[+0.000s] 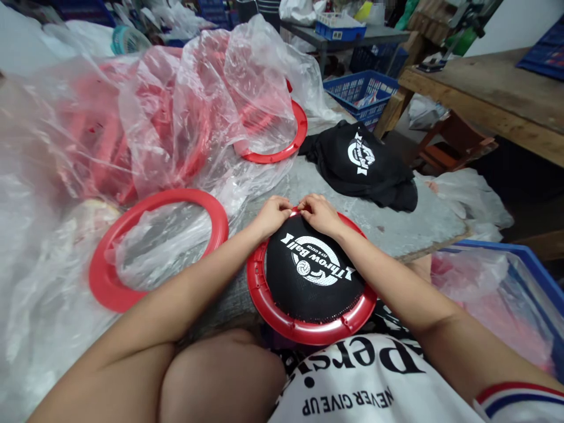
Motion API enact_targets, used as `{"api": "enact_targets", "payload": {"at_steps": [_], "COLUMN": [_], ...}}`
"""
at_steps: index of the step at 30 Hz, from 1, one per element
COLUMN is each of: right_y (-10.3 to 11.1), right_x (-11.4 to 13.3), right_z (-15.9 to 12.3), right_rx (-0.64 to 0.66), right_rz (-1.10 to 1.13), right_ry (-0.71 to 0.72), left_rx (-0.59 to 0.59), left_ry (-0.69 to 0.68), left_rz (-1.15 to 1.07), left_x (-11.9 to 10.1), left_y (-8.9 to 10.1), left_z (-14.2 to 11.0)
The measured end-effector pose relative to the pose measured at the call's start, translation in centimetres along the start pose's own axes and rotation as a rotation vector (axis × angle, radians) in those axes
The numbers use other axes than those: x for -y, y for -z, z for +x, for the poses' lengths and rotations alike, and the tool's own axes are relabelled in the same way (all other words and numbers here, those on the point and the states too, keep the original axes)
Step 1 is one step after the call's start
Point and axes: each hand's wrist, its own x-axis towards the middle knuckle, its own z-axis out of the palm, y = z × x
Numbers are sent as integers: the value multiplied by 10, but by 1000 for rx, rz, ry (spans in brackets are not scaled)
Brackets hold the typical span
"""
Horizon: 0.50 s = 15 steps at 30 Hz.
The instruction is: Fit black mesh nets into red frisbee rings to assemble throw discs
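Note:
Right in front of me lies a red plastic ring (pixel 294 330) with a round black mesh fabric (pixel 282 276) stretched across it, printed "Throw Ball" in white. At its far rim, my left hand (pixel 277 215) pinches the fabric edge against the ring. Close beside it, my right hand (pixel 319 212) has its fingers bent and pressed on the same rim. The fingertips of both hands nearly meet; what exactly lies beneath them is hidden. Along the near side, the fabric edge runs inside the ring's small pegs.
A bare red ring (pixel 108 291) lies to the left on plastic film. Behind it, clear bags (pixel 176 117) hold several red rings. Black printed fabric pieces (pixel 365 167) are piled on the grey tabletop (pixel 396 232). A blue crate (pixel 524 252) with plastic stands at right.

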Motion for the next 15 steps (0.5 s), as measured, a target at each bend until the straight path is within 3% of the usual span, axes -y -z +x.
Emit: {"api": "enact_targets", "payload": {"at_steps": [5, 9, 15], "right_y": [1, -1, 1], "right_x": [-2, -1, -3], "right_z": [0, -1, 6], "right_rx": [-5, -11, 30], "right_rz": [23, 12, -34], "right_ry": [14, 15, 23], "left_rx": [-94, -62, -117], "left_ry": [-66, -95, -65], "left_rz": [86, 178, 163], "left_x": [7, 11, 11], "left_y": [11, 7, -1], "left_z": [-15, -28, -31]}}
